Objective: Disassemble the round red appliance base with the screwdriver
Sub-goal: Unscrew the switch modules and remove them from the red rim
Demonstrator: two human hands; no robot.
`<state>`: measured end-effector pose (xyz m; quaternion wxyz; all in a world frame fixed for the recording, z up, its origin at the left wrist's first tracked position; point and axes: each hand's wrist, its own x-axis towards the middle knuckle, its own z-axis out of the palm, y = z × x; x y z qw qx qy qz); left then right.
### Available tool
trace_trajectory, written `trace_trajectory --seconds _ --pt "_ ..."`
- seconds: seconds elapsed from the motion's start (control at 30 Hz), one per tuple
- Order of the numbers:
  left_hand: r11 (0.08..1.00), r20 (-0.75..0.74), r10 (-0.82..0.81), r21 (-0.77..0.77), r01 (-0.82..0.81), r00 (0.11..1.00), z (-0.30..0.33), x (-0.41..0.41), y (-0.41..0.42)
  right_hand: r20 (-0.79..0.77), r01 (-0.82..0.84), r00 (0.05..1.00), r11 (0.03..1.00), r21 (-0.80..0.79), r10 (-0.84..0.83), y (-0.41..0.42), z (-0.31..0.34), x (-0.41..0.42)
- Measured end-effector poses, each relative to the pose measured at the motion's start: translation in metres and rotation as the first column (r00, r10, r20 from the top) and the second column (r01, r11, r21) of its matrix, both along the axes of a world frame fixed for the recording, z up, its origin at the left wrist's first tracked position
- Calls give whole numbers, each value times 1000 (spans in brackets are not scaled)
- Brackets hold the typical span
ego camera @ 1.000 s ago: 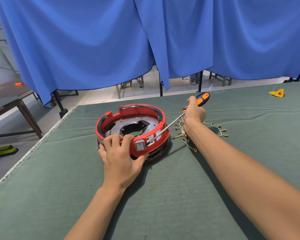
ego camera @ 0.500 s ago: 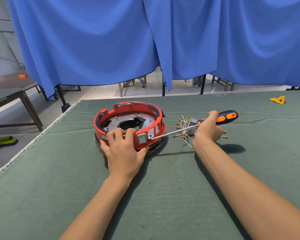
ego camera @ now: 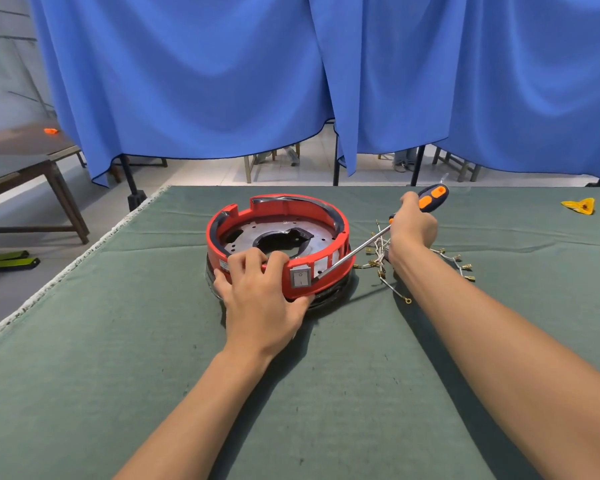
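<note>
1. The step in hand looked like prying at the front wall of the red appliance base (ego camera: 329,237): the screwdriver (ego camera: 378,237) lay at a slant, its tip set against the red rim just to the right of the grey rocker switch (ego camera: 299,277).
2. The right hand (ego camera: 411,226) was wrapped around the blue-and-orange handle, fingers curled tight about it, up and to the right of the base.
3. The left hand (ego camera: 260,299) gripped the near rim of the base, fingers hooked over the top edge and thumb pressed under the lower edge, just left of the switch.
4. The base sat on the green table cloth (ego camera: 153,375), toward its far middle, with the perforated metal plate (ego camera: 278,233) exposed inside the ring.
5. A loose bundle of white wires with brass terminals (ego camera: 381,263) lay on the cloth just right of the base, partly under the right wrist.
6. The next move probably called for levering the blade while the left hand held the ring steady; a slip could send the tip toward the left fingers (ego camera: 253,258), which lay near it.
</note>
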<state>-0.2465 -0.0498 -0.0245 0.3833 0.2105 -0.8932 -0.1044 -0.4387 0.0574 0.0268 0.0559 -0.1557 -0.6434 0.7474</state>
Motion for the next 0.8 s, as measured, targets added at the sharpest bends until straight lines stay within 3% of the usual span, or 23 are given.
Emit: trace_trajectory --seconds 0.47,0.8 --pt "1000 48 13 -16 -12 999 3 3 1 -9 -70 997 997 30 70 -14 2 -8" --pt "1000 78 -7 8 6 997 8 6 0 -93 27 995 983 -182 -45 11 7 27"
